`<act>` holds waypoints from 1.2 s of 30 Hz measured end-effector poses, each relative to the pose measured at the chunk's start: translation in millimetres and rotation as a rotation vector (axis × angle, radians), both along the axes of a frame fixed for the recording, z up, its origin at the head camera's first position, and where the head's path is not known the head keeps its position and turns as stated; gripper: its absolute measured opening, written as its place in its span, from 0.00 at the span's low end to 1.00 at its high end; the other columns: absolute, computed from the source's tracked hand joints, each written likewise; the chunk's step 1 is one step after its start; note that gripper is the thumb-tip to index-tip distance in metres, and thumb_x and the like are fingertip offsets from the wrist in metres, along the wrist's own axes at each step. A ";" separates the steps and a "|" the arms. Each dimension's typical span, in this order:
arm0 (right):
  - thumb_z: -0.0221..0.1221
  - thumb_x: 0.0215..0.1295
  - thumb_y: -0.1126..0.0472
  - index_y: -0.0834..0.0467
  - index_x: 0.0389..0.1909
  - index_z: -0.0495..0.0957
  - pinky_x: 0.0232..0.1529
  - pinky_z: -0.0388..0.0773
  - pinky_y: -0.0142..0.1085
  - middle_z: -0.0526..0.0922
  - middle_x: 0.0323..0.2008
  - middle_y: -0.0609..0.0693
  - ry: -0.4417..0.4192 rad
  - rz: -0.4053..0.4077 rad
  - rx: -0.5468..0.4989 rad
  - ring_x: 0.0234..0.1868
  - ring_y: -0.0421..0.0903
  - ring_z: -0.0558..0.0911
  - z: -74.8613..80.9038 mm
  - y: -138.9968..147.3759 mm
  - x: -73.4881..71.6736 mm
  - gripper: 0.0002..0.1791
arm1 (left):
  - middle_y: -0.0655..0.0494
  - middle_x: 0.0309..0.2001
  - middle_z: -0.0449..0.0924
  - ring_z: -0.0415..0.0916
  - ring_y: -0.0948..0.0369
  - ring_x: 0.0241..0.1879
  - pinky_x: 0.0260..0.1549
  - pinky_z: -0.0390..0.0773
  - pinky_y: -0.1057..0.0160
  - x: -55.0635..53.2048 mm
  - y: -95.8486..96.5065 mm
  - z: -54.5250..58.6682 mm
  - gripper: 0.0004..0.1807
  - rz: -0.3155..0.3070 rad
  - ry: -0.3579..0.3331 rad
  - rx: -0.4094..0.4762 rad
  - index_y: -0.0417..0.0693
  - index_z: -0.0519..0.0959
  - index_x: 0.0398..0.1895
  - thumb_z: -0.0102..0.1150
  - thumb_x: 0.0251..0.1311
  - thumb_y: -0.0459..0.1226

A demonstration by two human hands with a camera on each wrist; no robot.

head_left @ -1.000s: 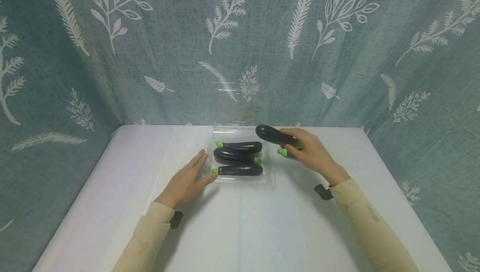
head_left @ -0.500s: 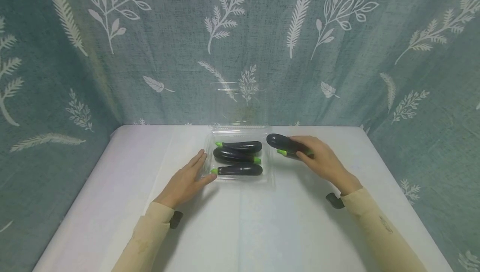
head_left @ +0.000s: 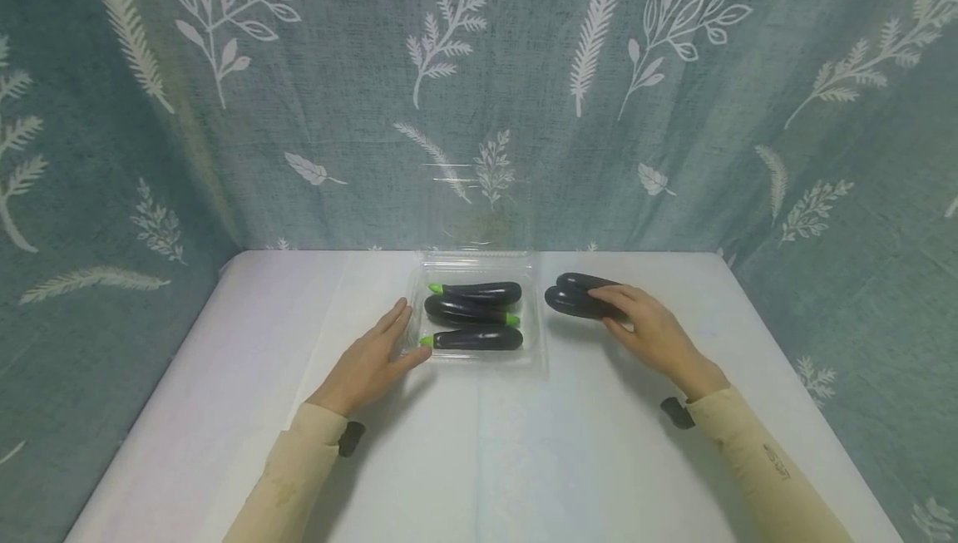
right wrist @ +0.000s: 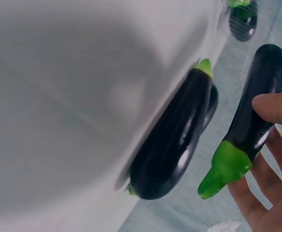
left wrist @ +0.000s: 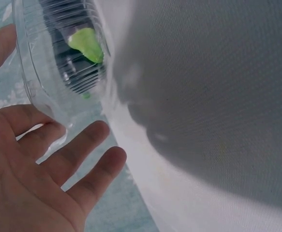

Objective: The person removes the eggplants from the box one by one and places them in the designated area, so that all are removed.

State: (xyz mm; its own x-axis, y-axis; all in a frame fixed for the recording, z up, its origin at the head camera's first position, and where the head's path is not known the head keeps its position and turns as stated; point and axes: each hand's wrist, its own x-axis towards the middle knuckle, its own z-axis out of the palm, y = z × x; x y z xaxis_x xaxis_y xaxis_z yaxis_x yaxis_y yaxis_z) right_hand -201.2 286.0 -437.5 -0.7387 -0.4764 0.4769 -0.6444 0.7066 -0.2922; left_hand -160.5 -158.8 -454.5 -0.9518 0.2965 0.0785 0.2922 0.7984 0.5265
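Observation:
In the head view, my right hand [head_left: 647, 331] pinches a dark eggplant [head_left: 570, 302] low over the table, right of a clear plastic container [head_left: 540, 352]. The right wrist view shows thumb and fingers around the held eggplant [right wrist: 264, 82], its green cap pointing down-left. Beyond it lie a larger eggplant [right wrist: 172, 140] and another eggplant [right wrist: 211, 106] partly behind that one. Three eggplants lie inside the container, among them the front eggplant [head_left: 479, 338]. My left hand [head_left: 368, 367] rests with extended fingers along the container's left side; the left wrist view shows its fingers [left wrist: 78, 152] there.
The container's transparent lid [head_left: 479, 206] stands raised at the back, against a green leaf-patterned curtain [head_left: 359, 111]. Curtain also encloses both sides. A white cloth [head_left: 479, 460] covers the table.
My right hand has moved right and lower with the eggplant, away from the container toward the eggplants on the table. A second eggplant now shows behind the held one. My left hand stays put.

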 end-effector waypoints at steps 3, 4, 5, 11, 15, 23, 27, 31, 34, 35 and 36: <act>0.71 0.57 0.71 0.56 0.61 0.79 0.60 0.76 0.56 0.81 0.57 0.59 -0.022 -0.020 0.031 0.59 0.61 0.79 -2.0 2.4 -0.1 0.29 | 0.50 0.81 0.47 0.51 0.46 0.77 0.73 0.56 0.43 0.2 -0.2 0.1 0.49 0.003 -0.001 0.001 0.41 0.53 0.80 0.50 0.70 0.64; 0.71 0.57 0.71 0.56 0.60 0.80 0.60 0.76 0.57 0.82 0.56 0.60 -0.029 -0.026 0.043 0.58 0.61 0.80 -2.7 3.2 0.4 0.28 | 0.49 0.81 0.47 0.51 0.46 0.77 0.73 0.56 0.43 0.4 -0.3 0.2 0.49 0.002 -0.001 0.001 0.41 0.53 0.80 0.50 0.70 0.64; 0.71 0.57 0.72 0.56 0.60 0.80 0.59 0.76 0.57 0.82 0.56 0.60 -0.035 -0.034 0.057 0.58 0.62 0.80 -3.6 3.9 1.0 0.28 | 0.49 0.81 0.47 0.51 0.46 0.77 0.73 0.56 0.42 0.5 -0.3 0.2 0.49 0.003 -0.002 0.001 0.41 0.53 0.80 0.50 0.70 0.64; 0.72 0.54 0.73 0.57 0.58 0.81 0.54 0.79 0.58 0.83 0.53 0.63 -0.035 -0.058 0.127 0.54 0.64 0.82 -9.6 6.8 3.8 0.28 | 0.49 0.81 0.47 0.51 0.46 0.77 0.73 0.56 0.42 0.8 -0.5 0.1 0.49 0.001 -0.001 0.000 0.41 0.53 0.80 0.50 0.69 0.65; 0.73 0.53 0.73 0.57 0.57 0.82 0.53 0.80 0.58 0.83 0.53 0.63 -0.016 -0.059 0.155 0.52 0.64 0.82 -12.3 7.0 3.8 0.28 | 0.49 0.81 0.47 0.51 0.46 0.77 0.73 0.56 0.43 0.7 -0.5 0.5 0.48 0.002 0.005 0.002 0.41 0.54 0.80 0.50 0.70 0.64; 0.73 0.54 0.72 0.56 0.57 0.81 0.52 0.80 0.58 0.82 0.54 0.62 -0.039 -0.082 0.201 0.52 0.63 0.82 -17.8 9.9 3.1 0.28 | 0.49 0.81 0.47 0.51 0.46 0.77 0.73 0.56 0.43 1.3 -0.6 0.7 0.48 0.006 0.002 0.007 0.41 0.54 0.80 0.50 0.70 0.64; 0.73 0.53 0.73 0.56 0.57 0.80 0.53 0.80 0.58 0.82 0.53 0.62 -0.025 -0.075 0.206 0.53 0.63 0.82 -19.6 11.6 2.8 0.29 | 0.49 0.81 0.47 0.51 0.46 0.77 0.73 0.56 0.43 0.4 -1.3 -1.0 0.49 0.004 -0.001 0.002 0.41 0.54 0.80 0.50 0.69 0.65; 0.73 0.52 0.74 0.58 0.56 0.80 0.54 0.79 0.57 0.82 0.52 0.62 0.015 -0.065 0.195 0.53 0.62 0.82 -23.0 13.6 1.9 0.28 | 0.50 0.81 0.48 0.51 0.47 0.77 0.73 0.56 0.43 -0.2 -1.2 -1.3 0.49 0.003 0.002 -0.005 0.42 0.54 0.80 0.51 0.69 0.64; 0.72 0.52 0.76 0.59 0.55 0.80 0.56 0.78 0.56 0.82 0.53 0.61 0.022 -0.063 0.179 0.55 0.61 0.81 -26.2 14.9 2.0 0.27 | 0.49 0.81 0.48 0.51 0.47 0.77 0.73 0.57 0.43 -0.1 -1.1 -0.5 0.48 -0.001 0.009 -0.004 0.41 0.54 0.80 0.52 0.69 0.64; 0.71 0.53 0.76 0.60 0.55 0.80 0.57 0.78 0.56 0.81 0.53 0.61 0.018 -0.062 0.174 0.56 0.61 0.81 -27.2 15.2 2.1 0.27 | 0.49 0.81 0.48 0.51 0.46 0.77 0.73 0.57 0.43 -0.2 -1.3 -0.3 0.48 -0.003 0.014 -0.004 0.41 0.54 0.80 0.52 0.69 0.63; 0.71 0.53 0.77 0.60 0.55 0.80 0.58 0.78 0.56 0.81 0.54 0.61 0.013 -0.061 0.168 0.56 0.61 0.80 -27.9 15.4 2.3 0.26 | 0.48 0.81 0.48 0.52 0.46 0.77 0.73 0.57 0.43 -0.3 -1.5 -0.1 0.48 -0.005 0.018 -0.005 0.41 0.55 0.80 0.52 0.69 0.63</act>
